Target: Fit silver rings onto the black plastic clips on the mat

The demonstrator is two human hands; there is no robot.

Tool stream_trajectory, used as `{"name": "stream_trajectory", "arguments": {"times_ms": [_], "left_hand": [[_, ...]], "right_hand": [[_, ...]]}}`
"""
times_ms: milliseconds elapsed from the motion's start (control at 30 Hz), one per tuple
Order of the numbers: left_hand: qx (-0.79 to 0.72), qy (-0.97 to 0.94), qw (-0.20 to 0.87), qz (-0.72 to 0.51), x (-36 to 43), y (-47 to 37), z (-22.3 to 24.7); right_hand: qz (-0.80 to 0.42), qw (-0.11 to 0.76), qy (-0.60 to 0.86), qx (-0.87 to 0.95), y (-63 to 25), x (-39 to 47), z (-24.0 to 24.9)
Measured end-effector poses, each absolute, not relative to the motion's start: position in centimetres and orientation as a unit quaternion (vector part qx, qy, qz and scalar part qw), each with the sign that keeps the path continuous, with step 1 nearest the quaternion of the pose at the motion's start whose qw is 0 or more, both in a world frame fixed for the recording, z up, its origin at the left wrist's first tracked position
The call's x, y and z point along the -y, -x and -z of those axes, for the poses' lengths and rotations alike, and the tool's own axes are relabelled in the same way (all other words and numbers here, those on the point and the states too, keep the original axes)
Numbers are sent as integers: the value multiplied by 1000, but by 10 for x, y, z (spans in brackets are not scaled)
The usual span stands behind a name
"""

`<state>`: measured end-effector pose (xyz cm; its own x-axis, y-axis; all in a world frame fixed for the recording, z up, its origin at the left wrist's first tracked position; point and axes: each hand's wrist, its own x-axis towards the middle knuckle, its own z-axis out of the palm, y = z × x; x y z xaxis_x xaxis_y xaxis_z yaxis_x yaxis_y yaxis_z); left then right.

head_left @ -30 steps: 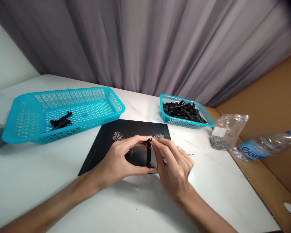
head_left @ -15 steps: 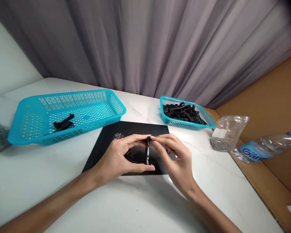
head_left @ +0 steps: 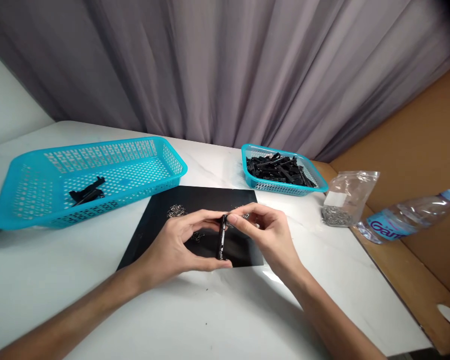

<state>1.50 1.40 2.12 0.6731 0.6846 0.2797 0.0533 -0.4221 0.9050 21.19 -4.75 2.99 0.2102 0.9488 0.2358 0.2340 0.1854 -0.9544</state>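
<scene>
A narrow black part [head_left: 222, 238] stands on end between the thumb and fingers of my left hand [head_left: 176, 245], over the black mat [head_left: 142, 235]. My right hand [head_left: 266, 227] has its thumb and index finger pinched together at the top end of that part; whatever small piece may be between them is hidden. Small metal pieces [head_left: 176, 211] lie in a pile on the mat behind my left hand, with more [head_left: 198, 236] close to its fingers. Others lie partly hidden behind my right hand.
At the left, a large blue basket [head_left: 146, 189] holds a few black parts [head_left: 88, 192]. A smaller blue basket [head_left: 285, 189] full of black parts stands back right. Beyond it are a clear bag [head_left: 339, 215] of metal pieces and a plastic bottle [head_left: 408, 217].
The whole view has shifted slightly, moving the baskets left. My right hand's fingers have drawn closer together at the top of the black part, which my left hand still holds.
</scene>
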Motion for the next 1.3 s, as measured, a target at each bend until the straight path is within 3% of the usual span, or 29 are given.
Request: {"name": "stream_trajectory", "arguments": {"times_ms": [333, 600, 1033, 1200, 1300], "left_hand": [[-255, -800, 445, -311, -15, -14, -20], [-271, -785, 475, -290, -19, -14, -19], [-285, -778, 487, -278, -22, -14, -15], [-269, -789, 483, -267, -21, -14, -15], [-266, -795, 473, -271, -21, -14, -16]], "right_hand": [[-326, 533, 555, 549, -213, 46, -24], [-353, 503, 555, 561, -221, 42, -23], [-173, 282, 607, 723, -256, 55, -32], [-239, 370, 527, 727, -249, 56, -33], [-214, 387, 533, 722, -246, 56, -32]]}}
